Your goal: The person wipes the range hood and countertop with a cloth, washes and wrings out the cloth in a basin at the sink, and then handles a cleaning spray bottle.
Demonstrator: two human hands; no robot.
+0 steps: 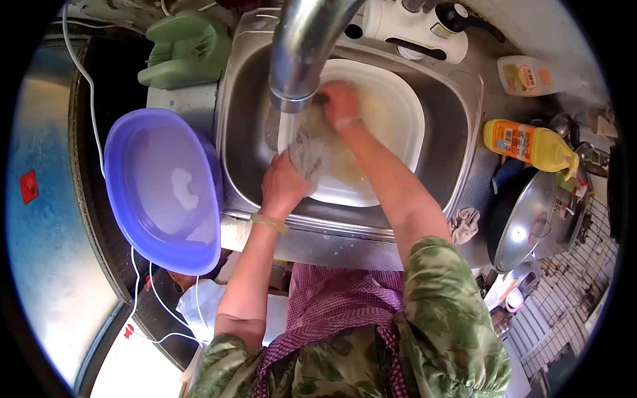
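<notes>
White basin [410, 113] with cloudy water in it sits inside the steel sink [454, 119]. The left hand [286, 184] is closed on a greyish, wet-looking cloth [309, 158] at the basin's near left side. The right hand [342, 105] is blurred over the basin, fingers downward; I cannot tell whether it pinches anything.

Brisk strokes could slop water over the basin's rim, and weight on one side might tip it. The right hand works just beside the metal faucet [298, 60], so a quick lift could knock the knuckles. A wet cloth may also slip from the fingers. The violet tub [119, 192], holding liquid, could spill if the left arm swung outward.

The worktop [338, 251] is metal and wet near the front. To the right are a yellow bottle [524, 144], a crumpled rag [464, 224] and a pan lid [527, 219]; to the left, a green plastic rack [186, 50] and loose white cables [83, 79].
</notes>
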